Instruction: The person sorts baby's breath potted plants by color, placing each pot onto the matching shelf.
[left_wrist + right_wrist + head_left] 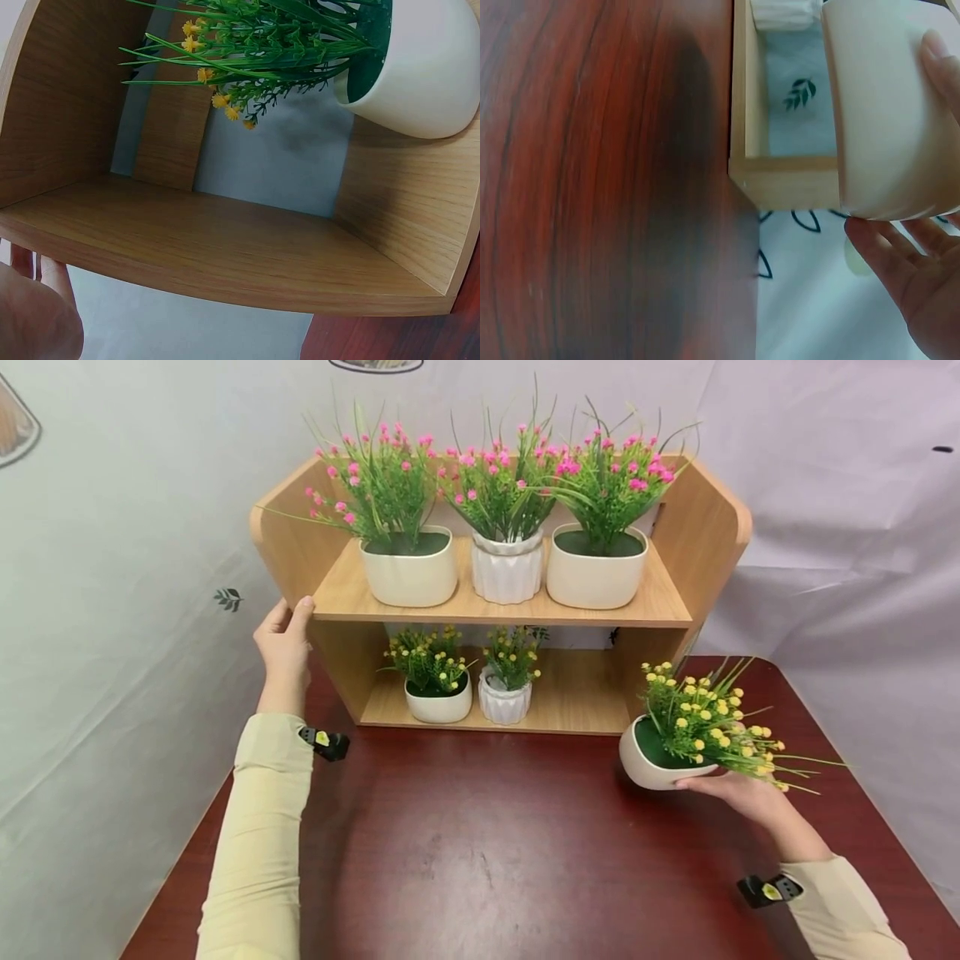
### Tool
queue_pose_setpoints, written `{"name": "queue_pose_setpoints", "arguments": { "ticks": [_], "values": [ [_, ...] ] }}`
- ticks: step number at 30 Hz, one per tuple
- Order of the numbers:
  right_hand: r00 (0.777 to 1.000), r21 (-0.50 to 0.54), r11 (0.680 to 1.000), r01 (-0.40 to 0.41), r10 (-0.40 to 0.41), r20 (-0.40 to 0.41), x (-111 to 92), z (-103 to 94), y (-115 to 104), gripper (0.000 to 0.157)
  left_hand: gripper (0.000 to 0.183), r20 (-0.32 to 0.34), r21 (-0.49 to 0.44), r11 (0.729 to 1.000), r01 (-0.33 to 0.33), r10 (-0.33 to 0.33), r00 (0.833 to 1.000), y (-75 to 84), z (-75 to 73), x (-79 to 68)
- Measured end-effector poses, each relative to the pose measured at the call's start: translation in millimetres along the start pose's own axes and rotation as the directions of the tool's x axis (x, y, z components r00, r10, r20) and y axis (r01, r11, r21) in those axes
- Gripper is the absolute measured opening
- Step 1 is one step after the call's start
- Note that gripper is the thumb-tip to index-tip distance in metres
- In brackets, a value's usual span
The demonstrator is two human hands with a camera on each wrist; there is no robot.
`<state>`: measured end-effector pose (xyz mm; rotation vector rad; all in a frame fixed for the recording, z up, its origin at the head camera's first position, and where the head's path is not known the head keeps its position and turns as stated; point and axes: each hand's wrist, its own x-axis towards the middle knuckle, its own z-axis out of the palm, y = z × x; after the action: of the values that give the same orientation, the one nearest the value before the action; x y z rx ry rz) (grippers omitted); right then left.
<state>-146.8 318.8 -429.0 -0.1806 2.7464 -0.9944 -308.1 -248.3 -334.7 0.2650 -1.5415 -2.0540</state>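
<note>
Above the right part of the table, my right hand (738, 793) grips a tilted white oval flowerpot (651, 768) with yellow artificial flowers (705, 718). In the right wrist view its fingers (889, 259) are at the pot's underside and its thumb lies on the wall. My left hand (285, 639) touches the outer face of the wooden shelf's (337, 668) left side panel, near the upper board. On the lower board stand a small oval pot (442, 706) and a ribbed white pot (505, 703), both with yellow flowers.
The upper board carries two oval white pots (411, 577) (597, 578) and a ribbed pot (507, 572) between them, all with pink flowers. A dark red table (480, 843) supports the shelf. Pale wall covering (847, 568) surrounds it.
</note>
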Motion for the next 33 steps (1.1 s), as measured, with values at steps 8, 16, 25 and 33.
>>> {"name": "queue_pose_setpoints", "arguments": {
  "ticks": [8, 16, 25, 33],
  "values": [
    [0.893, 0.055, 0.94, 0.336, -0.299, -0.337, 20, 33.4, -10, 0.064, 0.033, -0.005, 0.0, 1.0, 0.004, -0.004, 1.0, 0.4, -0.1, 1.4],
    [0.811, -0.033, 0.925, 0.379, -0.35, -0.47, 40, 59.5, -25, 0.084, 0.034, 0.007, 0.031, 0.999, -0.01, 0.01, 1.0, 0.8, -0.4, 1.1],
    [0.801, -0.019, 0.94, 0.34, -0.3, -0.519, 73, 75.2, -39, 0.08, 0.034, 0.009, 0.036, 0.999, -0.003, 0.003, 1.0, 0.3, -0.8, 0.9],
    [0.832, 0.092, 0.958, 0.272, -0.186, -0.522, 98, 83.4, -46, 0.085, 0.035, 0.003, 0.042, 0.999, 0.006, -0.006, 1.0, 1.1, -0.5, 0.4]
  ]
}}
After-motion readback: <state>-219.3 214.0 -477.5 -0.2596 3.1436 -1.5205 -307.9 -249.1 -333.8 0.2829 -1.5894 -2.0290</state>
